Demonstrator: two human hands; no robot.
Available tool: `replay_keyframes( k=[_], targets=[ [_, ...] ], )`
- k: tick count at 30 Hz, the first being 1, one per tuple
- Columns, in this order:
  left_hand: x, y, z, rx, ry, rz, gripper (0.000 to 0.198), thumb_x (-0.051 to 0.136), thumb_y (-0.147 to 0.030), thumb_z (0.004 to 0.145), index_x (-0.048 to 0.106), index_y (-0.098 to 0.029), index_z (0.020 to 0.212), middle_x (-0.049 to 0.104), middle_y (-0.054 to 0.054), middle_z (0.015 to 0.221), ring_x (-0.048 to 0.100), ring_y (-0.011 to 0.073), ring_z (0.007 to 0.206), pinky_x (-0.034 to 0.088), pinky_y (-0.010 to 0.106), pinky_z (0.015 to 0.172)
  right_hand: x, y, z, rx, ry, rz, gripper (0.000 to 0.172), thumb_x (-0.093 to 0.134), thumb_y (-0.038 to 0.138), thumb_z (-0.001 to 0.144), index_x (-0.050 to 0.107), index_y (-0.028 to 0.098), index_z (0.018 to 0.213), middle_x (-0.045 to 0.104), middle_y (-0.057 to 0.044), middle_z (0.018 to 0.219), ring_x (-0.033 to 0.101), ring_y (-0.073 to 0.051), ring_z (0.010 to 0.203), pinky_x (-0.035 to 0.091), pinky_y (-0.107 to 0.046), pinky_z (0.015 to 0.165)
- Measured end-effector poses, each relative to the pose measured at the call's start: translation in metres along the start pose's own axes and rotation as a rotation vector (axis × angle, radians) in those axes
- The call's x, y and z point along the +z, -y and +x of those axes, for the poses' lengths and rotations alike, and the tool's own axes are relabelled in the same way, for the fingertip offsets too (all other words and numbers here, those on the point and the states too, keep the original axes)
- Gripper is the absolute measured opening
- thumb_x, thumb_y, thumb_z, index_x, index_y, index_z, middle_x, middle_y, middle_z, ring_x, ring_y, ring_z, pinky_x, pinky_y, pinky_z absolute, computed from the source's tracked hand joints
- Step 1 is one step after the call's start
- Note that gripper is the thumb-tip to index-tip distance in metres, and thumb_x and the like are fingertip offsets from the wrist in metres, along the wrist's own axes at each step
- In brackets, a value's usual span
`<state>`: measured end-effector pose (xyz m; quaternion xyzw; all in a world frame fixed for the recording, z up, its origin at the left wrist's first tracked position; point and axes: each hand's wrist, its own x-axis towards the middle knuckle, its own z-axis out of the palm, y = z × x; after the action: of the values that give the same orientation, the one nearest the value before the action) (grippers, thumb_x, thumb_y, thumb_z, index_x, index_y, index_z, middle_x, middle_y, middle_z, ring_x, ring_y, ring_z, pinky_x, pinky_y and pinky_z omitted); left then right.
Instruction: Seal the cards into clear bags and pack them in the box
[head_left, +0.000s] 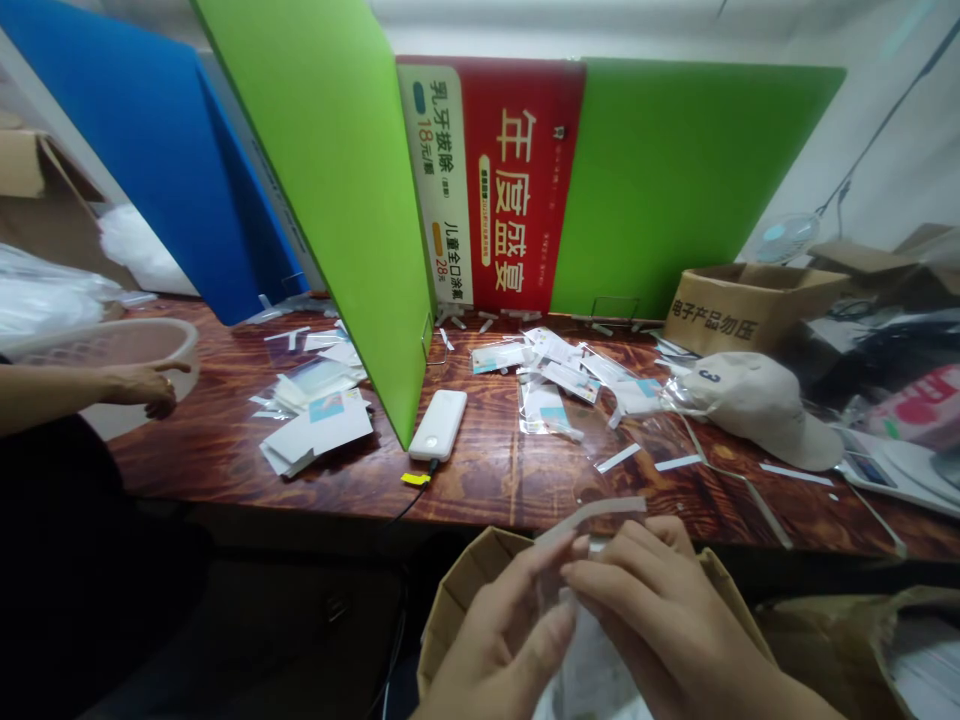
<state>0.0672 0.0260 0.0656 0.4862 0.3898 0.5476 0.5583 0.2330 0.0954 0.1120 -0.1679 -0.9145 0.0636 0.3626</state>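
Observation:
Both hands are close together at the bottom centre, above an open brown paper bag [459, 600]. My left hand [517, 630] pinches the left side of a clear plastic bag [589, 665] near its top edge. My right hand [652, 595] has its fingers closed on the same bag from the right. A pale strip [600, 510] stands up along the bag's top, just beyond the fingertips. The lower part of the plastic bag hangs into the brown bag, and its contents are blurred.
On the wooden table [495, 490] lie a white power bank [439, 425], scattered packets [551, 375], a cap [750, 400] and a scale [892, 470]. Green panels [337, 200] stand upright. At left, another person's hand [142, 385] is beside a basket [120, 345].

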Motion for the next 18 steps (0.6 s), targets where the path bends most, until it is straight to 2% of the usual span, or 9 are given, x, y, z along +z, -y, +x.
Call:
replay_keyframes(
  k=[3, 6, 9, 13, 16, 18],
  targets=[
    [-0.001, -0.002, -0.001, -0.047, -0.120, 0.027, 0.039, 0.056, -0.040, 0.096, 0.061, -0.028, 0.132, 0.061, 0.007, 0.138, 0.054, 0.0256, 0.130, 0.042, 0.036, 0.111, 0.005, 0.002, 0.001, 0.024, -0.033, -0.028, 0.017, 0.048, 0.011, 0.095, 0.063, 0.016, 0.103, 0.067, -0.003, 0.090, 0.058, -0.016, 0.085, 0.037, -0.031, 0.079],
    [-0.003, -0.003, -0.001, -0.037, -0.135, 0.084, 0.036, 0.054, -0.038, 0.096, 0.063, -0.026, 0.129, 0.067, 0.006, 0.130, 0.061, 0.0251, 0.120, 0.048, 0.033, 0.104, 0.010, 0.002, 0.003, 0.034, -0.079, -0.094, 0.019, 0.050, 0.011, 0.096, 0.063, 0.015, 0.109, 0.067, -0.005, 0.097, 0.056, -0.018, 0.093, 0.038, -0.031, 0.086],
    [-0.002, -0.008, -0.002, -0.044, -0.083, 0.202, 0.034, 0.051, -0.034, 0.098, 0.063, -0.023, 0.127, 0.071, 0.006, 0.119, 0.066, 0.0221, 0.105, 0.051, 0.029, 0.093, 0.013, 0.003, 0.006, 0.023, -0.044, -0.150, 0.018, 0.049, 0.013, 0.098, 0.064, 0.015, 0.109, 0.067, -0.005, 0.095, 0.056, -0.018, 0.090, 0.039, -0.032, 0.084],
    [0.001, -0.017, -0.001, -0.027, -0.065, 0.438, 0.027, 0.045, -0.029, 0.097, 0.067, -0.017, 0.107, 0.071, 0.005, 0.091, 0.063, 0.0178, 0.079, 0.049, 0.024, 0.072, 0.018, 0.008, 0.010, -0.100, 0.092, -0.283, 0.027, 0.039, 0.013, 0.100, 0.065, 0.009, 0.109, 0.068, -0.010, 0.092, 0.056, -0.020, 0.083, 0.042, -0.037, 0.077],
    [0.001, -0.017, -0.003, -0.005, -0.040, 0.572, 0.025, 0.043, -0.027, 0.096, 0.064, -0.015, 0.092, 0.067, 0.004, 0.078, 0.060, 0.0171, 0.070, 0.044, 0.024, 0.064, 0.019, 0.005, 0.015, -0.156, 0.144, -0.290, 0.029, 0.037, 0.012, 0.098, 0.066, 0.012, 0.093, 0.065, -0.008, 0.080, 0.053, -0.019, 0.072, 0.044, -0.035, 0.069],
    [-0.002, -0.014, -0.008, -0.021, -0.024, 0.570, 0.027, 0.042, -0.028, 0.097, 0.066, -0.016, 0.096, 0.069, 0.005, 0.082, 0.063, 0.0176, 0.072, 0.046, 0.024, 0.065, 0.015, -0.006, 0.018, -0.068, 0.082, -0.233, 0.028, 0.040, 0.011, 0.096, 0.061, 0.018, 0.080, 0.060, -0.004, 0.073, 0.051, -0.018, 0.068, 0.045, -0.032, 0.067]
  ],
)
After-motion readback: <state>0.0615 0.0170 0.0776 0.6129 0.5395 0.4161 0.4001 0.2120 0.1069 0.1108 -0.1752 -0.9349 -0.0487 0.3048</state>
